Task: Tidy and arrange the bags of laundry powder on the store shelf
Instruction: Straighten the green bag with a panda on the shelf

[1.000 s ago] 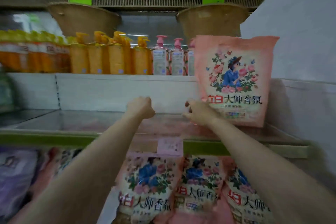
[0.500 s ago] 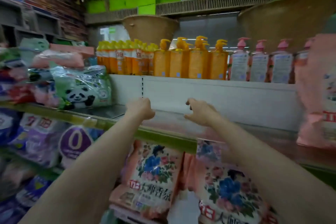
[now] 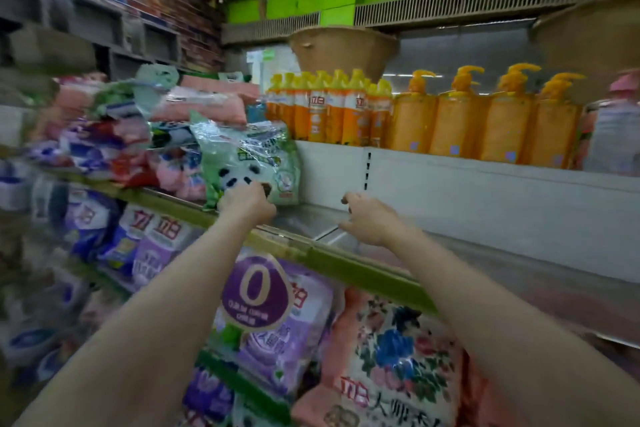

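left hand (image 3: 247, 202) has its fingers curled onto the bottom edge of the green panda bag (image 3: 249, 158) on the shelf (image 3: 346, 265). right hand (image 3: 369, 218) hangs loosely open, holding nothing. bag looks soft, slick and floppy, probably heavy, so i'd use 2 hands underneath.

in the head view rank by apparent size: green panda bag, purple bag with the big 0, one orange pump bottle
1. Purple bag with the big 0, though nearest the camera
2. Green panda bag
3. Orange pump bottle
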`<state>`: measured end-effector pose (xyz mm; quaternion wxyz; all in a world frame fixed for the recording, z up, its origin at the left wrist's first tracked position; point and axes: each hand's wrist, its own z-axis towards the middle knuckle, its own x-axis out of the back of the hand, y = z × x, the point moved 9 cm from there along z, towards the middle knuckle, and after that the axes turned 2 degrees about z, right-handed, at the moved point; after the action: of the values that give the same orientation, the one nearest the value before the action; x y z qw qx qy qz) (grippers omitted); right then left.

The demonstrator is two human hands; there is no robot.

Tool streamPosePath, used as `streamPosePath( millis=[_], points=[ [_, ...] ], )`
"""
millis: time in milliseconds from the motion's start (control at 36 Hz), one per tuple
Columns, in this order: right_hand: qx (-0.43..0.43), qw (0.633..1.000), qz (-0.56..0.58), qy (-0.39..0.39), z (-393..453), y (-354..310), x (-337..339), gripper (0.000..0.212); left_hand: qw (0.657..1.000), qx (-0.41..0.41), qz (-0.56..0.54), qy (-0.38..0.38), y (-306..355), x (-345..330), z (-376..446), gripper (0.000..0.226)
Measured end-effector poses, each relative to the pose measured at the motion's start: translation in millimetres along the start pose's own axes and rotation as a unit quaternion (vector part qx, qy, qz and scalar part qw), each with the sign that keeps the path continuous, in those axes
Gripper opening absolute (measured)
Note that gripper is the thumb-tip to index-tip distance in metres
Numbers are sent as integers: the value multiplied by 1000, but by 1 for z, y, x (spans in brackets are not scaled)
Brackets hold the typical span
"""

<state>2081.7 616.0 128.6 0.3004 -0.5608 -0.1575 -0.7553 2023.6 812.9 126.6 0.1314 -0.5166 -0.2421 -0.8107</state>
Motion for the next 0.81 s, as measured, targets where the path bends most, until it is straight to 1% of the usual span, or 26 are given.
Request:
streamPosePath(
  millis=[83, 222, 333, 472, 556, 639, 694, 750, 806],
  points=[
    [10, 1000, -2, -8, 20, -20, -14, 48, 999, 36, -14, -11, -35, -9, 22, 40],
    [7, 1000, 22, -6, 50, -38, -28, 49, 994, 96, -50, -15, -78, -23, 56, 70],
    [-9, 999, 47, -6, 67, -44, -37, 49, 990, 100, -93, -42, -92, -38, 85, 82],
    [-20, 998, 64, -10, 79, -46, -46, 49, 981, 97, -158, -62, -90, -45, 108, 85],
    [-25, 998, 63, -11, 80, -42, -47, 49, 972, 120, -191, -66, -90, -49, 119, 85],
    [-33, 998, 56, -10, 82, -32, -43, 48, 955, 145, -249, -62, -89, -50, 126, 83],
    [-42, 997, 59, -10, 84, -23, -38, 48, 935, 167, -305, -67, -91, -55, 133, 86],
    [-52, 996, 67, -9, 86, -15, -33, 50, 920, 192, -333, -75, -93, -64, 138, 101],
    [-58, 996, 66, -10, 87, -9, -30, 51, 919, 208, -323, -86, -93, -79, 141, 119]
  ],
)
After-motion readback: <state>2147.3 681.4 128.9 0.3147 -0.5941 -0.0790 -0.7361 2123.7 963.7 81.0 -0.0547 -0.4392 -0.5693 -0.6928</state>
